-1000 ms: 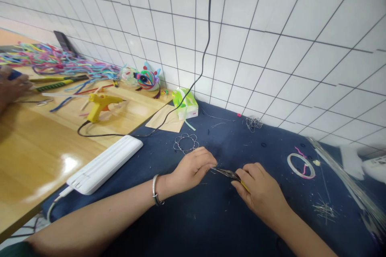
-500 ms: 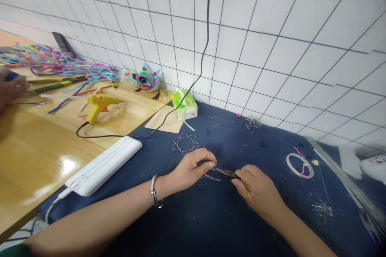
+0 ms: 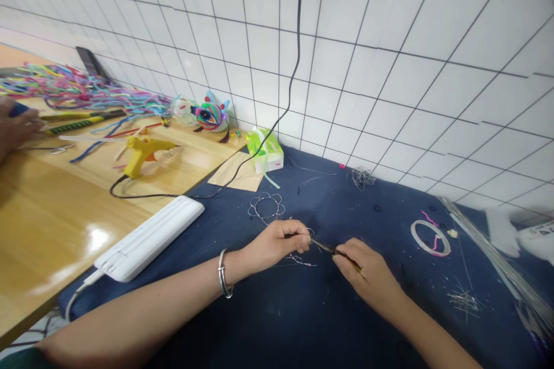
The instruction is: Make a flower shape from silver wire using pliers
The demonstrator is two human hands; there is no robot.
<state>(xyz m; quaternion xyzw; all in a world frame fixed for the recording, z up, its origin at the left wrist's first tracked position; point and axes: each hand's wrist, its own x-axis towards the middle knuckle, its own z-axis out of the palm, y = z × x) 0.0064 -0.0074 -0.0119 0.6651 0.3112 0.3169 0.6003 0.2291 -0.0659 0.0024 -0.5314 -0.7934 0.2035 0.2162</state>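
Observation:
My left hand [image 3: 283, 245] pinches a thin wire piece [image 3: 305, 264] between thumb and forefinger; a beaded end trails below the fingers, and the rest is mostly hidden. My right hand [image 3: 366, 268] is closed around the handles of pliers [image 3: 325, 247]. The pliers' jaws point left and meet the wire at my left fingertips; whether they grip it I cannot tell. Just beyond my left hand, a flower-shaped wire ring [image 3: 266, 207] with small pink beads lies flat on the dark blue cloth [image 3: 303, 317].
A white power strip [image 3: 149, 237] and a yellow glue gun [image 3: 145, 153] lie to the left. Behind stands a green tissue pack [image 3: 265, 153]. On the right are a white ring [image 3: 430, 237], wire scraps [image 3: 464, 301] and long wires [image 3: 497, 259]. Another person's hand [image 3: 17, 127] is at far left.
My left hand has turned and lowered slightly, with the wire shifting in its fingers. The pliers have tilted a little, their jaws still at the left fingertips.

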